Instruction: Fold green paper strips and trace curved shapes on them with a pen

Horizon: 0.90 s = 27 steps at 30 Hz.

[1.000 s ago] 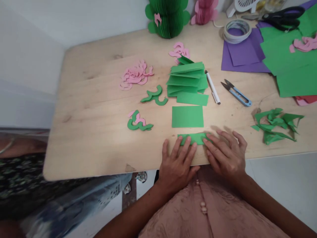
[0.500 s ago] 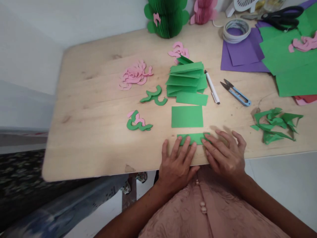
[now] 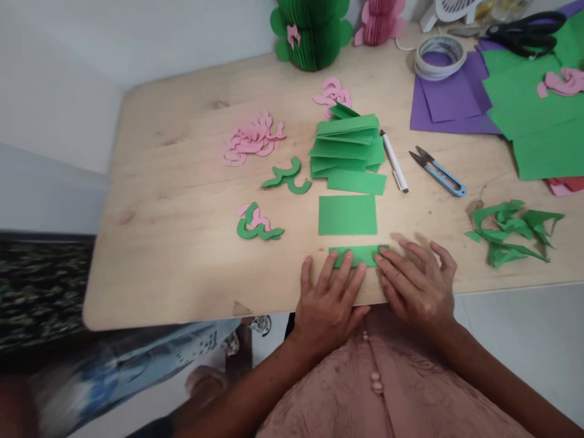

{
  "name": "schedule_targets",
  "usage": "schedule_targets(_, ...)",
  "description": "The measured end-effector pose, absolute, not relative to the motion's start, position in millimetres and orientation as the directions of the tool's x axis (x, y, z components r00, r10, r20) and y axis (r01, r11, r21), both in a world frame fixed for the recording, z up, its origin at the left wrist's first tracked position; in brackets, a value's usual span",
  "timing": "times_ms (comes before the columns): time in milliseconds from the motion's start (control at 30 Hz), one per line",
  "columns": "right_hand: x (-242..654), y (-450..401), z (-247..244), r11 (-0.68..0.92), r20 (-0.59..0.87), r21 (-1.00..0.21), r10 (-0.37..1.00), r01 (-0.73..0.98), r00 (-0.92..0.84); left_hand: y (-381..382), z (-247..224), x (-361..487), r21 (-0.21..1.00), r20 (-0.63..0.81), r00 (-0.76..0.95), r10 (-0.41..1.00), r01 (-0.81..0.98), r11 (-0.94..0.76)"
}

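Observation:
A narrow strip of green paper (image 3: 370,256) lies flat near the table's front edge. My left hand (image 3: 327,298) rests on its left part, fingers spread and fingertips touching it. On the strip's right end press the fingertips of my right hand (image 3: 417,283), whose outer fingers are apart. Just beyond the strip is a flat green paper rectangle (image 3: 347,215). Behind that stands a stack of folded green papers (image 3: 344,146), with a single folded green piece (image 3: 356,182) at its front.
Left are pink cutouts (image 3: 250,140) and green cutouts (image 3: 287,175). Right of the stack lie a pen (image 3: 395,161), thread snips (image 3: 438,171) and green scraps (image 3: 511,231). Tape rolls (image 3: 440,59), purple paper (image 3: 449,97) and black-handled scissors (image 3: 524,33) are at the back right. Another person's clothed leg (image 3: 150,362) shows lower left.
Both hands stay on the green strip. The whole view has shifted slightly, so the table sits a little further right. Part of another person has come into view at lower left.

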State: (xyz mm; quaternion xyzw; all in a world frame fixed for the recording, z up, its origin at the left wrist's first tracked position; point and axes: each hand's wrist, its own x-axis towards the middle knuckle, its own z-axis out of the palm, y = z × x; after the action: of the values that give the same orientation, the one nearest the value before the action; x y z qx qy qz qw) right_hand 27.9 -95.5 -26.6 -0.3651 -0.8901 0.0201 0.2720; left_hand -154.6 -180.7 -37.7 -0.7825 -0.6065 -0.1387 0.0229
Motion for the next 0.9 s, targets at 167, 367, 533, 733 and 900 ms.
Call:
schedule_targets(167,26.7,-95.9,-25.2,0.723,0.466,-0.246,0.672,0.645,-0.576,-180.8,-37.1,-154.2,0.142,0.239,0.222,0.945,0.955,-0.26)
schedule_targets(367,26.4,-94.9,-24.7,0.725,0.47,-0.235,0.668,0.648,-0.577,-180.4,-34.2,-153.8,0.152,0.227,0.211,0.951,0.957,-0.248)
schedule_targets(533,26.2,-95.5,-25.4,0.722,0.463,-0.233,0.672,0.652,-0.578,-179.4,-33.7,-152.8,0.182,0.245,0.2,0.949,0.952,-0.248)
schedule_targets(733,26.3,-94.8,-26.3,0.729,0.48,-0.226,0.661,0.646,-0.577,-177.6,-34.2,-150.4,0.188,0.253,0.185,0.95,0.953,-0.236)
schedule_targets(900,25.7,-95.1,-25.2,0.723,0.466,-0.231,0.67,0.651,-0.578,-177.3,-33.7,-149.4,0.165,0.25,0.186,0.95,0.959,-0.231)
